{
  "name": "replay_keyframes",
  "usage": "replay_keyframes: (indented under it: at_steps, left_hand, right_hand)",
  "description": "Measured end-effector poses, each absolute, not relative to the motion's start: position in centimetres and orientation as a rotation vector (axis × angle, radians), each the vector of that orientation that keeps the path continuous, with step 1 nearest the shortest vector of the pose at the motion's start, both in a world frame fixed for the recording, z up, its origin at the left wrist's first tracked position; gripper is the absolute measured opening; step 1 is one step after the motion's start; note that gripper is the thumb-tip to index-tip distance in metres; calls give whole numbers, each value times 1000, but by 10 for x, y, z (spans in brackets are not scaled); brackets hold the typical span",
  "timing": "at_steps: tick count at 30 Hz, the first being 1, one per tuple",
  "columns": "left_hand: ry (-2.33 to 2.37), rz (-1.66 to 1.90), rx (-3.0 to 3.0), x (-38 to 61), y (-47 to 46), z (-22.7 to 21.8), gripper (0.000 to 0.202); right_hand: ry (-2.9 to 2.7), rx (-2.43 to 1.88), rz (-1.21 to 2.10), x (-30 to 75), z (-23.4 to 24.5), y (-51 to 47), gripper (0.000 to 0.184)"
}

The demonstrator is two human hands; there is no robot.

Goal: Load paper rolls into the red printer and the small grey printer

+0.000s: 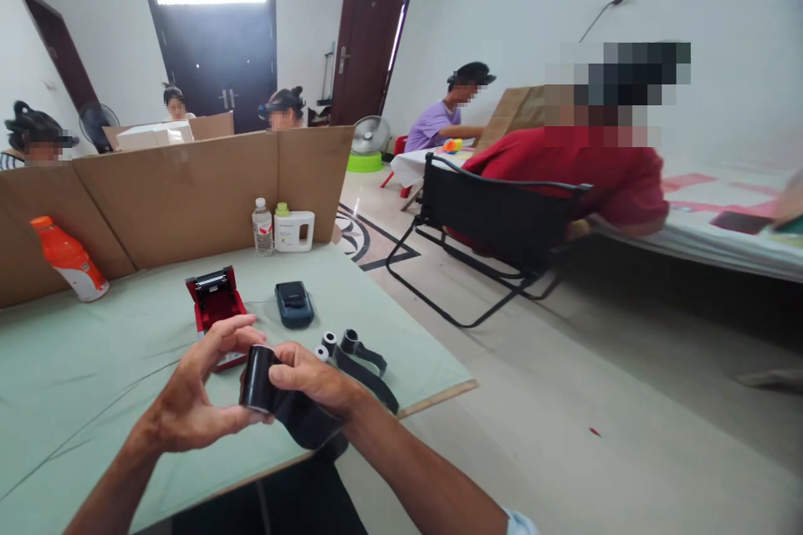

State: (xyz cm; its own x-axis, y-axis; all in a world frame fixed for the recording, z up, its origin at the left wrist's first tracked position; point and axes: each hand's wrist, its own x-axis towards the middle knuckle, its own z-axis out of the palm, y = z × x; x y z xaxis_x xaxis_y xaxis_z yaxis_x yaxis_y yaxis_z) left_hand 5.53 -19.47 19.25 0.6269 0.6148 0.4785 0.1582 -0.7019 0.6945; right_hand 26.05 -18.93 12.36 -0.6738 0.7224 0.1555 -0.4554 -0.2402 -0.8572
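Note:
My left hand (194, 397) spans a black roll of tape-like strip (256, 380), fingers at its top end and thumb at its bottom end. My right hand (314, 380) grips the same roll from the right, thumb against its side. A loose black strip (306, 422) hangs below my right hand over the table edge. Just beyond my left hand stands a small red printer-like device (217, 305) with its lid raised; my fingers hide its lower part. A dark blue handheld device (294, 304) lies to its right. Beside my right hand are several small rolls (350, 341), with black strips trailing.
Along the back of the green tabletop (81, 384) stands a cardboard screen (188, 201). Before it are an orange bottle (70, 259), a clear bottle (263, 230) and a white jug (294, 231). A person in red (565, 175) sits in a black chair (495, 213) at right.

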Motion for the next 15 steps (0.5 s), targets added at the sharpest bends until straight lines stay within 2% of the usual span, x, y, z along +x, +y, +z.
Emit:
replay_keyframes:
  at_steps: [5, 7, 12, 15]
  left_hand:
    - [714, 505, 2732, 54, -193, 222, 81]
    - [732, 560, 2679, 54, -191, 218, 81]
    - [525, 950, 2061, 53, -182, 180, 93]
    - [504, 948, 2045, 54, -178, 184, 93]
  right_hand:
    - [-1413, -514, 1848, 261, 126, -178, 54]
    - [-1341, -485, 1858, 258, 123, -178, 57]
    - [-1171, -333, 1955, 255, 115, -188, 67]
    - [-1217, -365, 1949, 259, 122, -186, 64]
